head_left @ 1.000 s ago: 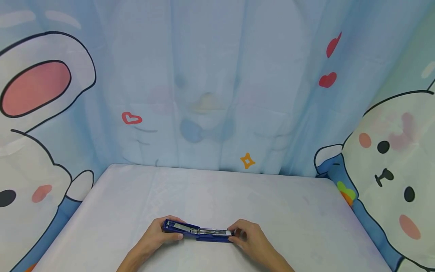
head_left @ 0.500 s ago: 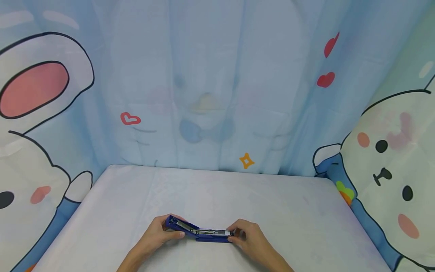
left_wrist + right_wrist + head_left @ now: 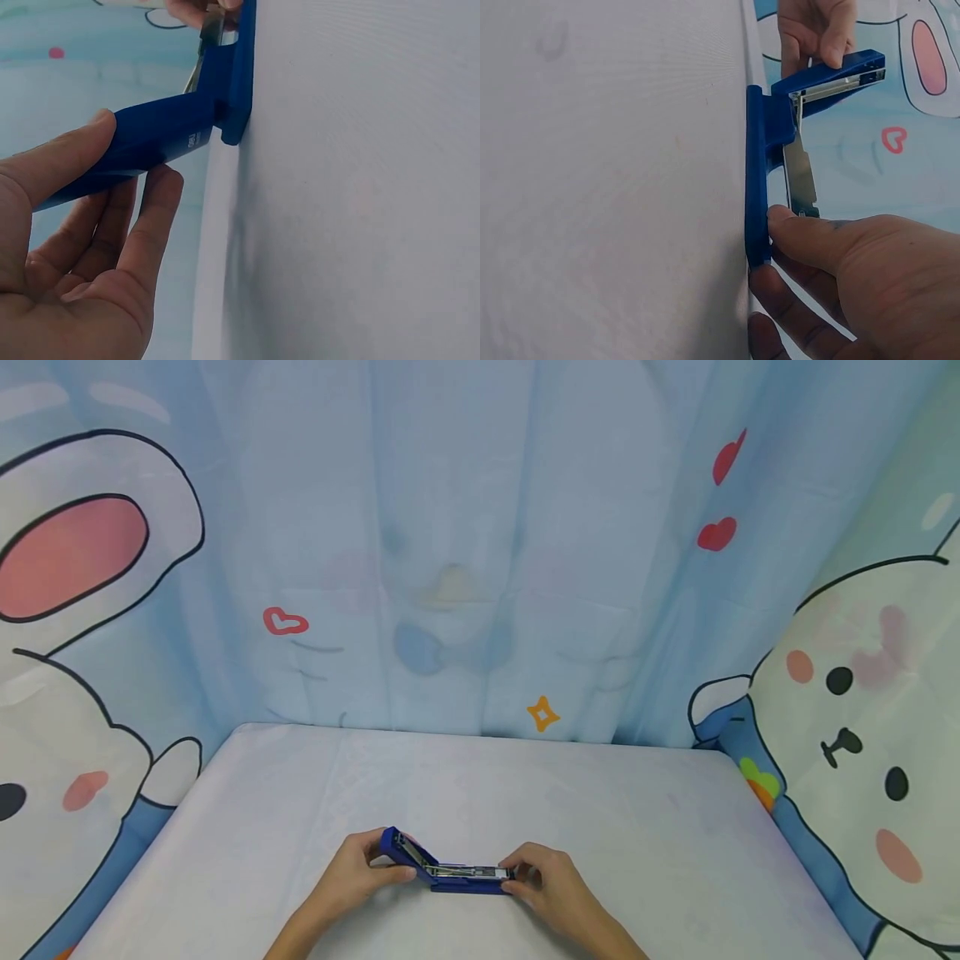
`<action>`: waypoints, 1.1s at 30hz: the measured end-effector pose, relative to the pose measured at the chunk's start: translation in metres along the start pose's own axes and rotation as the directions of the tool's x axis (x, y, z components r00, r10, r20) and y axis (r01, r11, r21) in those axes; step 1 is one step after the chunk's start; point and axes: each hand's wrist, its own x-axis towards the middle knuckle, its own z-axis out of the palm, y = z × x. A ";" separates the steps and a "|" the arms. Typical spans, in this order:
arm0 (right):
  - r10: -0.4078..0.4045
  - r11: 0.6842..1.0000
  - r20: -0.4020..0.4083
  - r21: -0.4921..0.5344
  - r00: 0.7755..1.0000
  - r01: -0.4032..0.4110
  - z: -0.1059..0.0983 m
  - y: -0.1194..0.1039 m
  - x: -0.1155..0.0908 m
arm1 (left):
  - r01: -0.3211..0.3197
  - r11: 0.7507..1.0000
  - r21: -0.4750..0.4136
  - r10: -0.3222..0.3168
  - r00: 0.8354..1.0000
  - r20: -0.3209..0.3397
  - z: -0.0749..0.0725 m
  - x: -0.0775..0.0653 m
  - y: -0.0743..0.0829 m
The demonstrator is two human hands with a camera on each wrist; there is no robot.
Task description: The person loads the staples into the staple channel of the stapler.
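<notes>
A blue stapler (image 3: 468, 887) lies on the white tabletop with its top arm swung back to the left, its metal magazine showing. My left hand (image 3: 360, 872) grips that raised top arm (image 3: 142, 139), thumb on one side and fingers on the other. At the right end of the base, my right hand (image 3: 552, 881) pinches the stapler between thumb and fingers. In the right wrist view the base (image 3: 756, 187) stands along the table surface, and the thumb (image 3: 810, 236) presses near its end. The metal magazine (image 3: 800, 176) sits between base and top arm.
The white-covered table (image 3: 600, 802) reaches back to a blue curtain (image 3: 450, 485) printed with cartoon animals, hearts and a star. The side panels carry a large cartoon bear (image 3: 922, 718) at right and a rabbit (image 3: 60, 718) at left.
The stapler's top arm has tilted higher, its free end rising and moving right with my left hand. My right hand and the base stay nearly in place.
</notes>
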 end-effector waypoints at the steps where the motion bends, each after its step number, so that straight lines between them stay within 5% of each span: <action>1: 0.002 1.000 0.002 0.001 1.000 -0.002 0.000 0.000 0.000 | -0.004 1.000 0.006 0.004 1.000 0.001 0.000 0.000 0.001; 14: 0.026 1.000 0.011 -0.003 1.000 -0.026 -0.002 -0.002 0.002 | -0.009 0.999 -0.044 0.009 1.000 0.001 0.012 0.005 0.014; 33: 0.021 1.000 -0.002 -0.011 1.000 -0.021 0.001 0.000 0.000 | 0.016 1.000 0.005 -0.016 1.000 0.007 0.024 0.012 0.018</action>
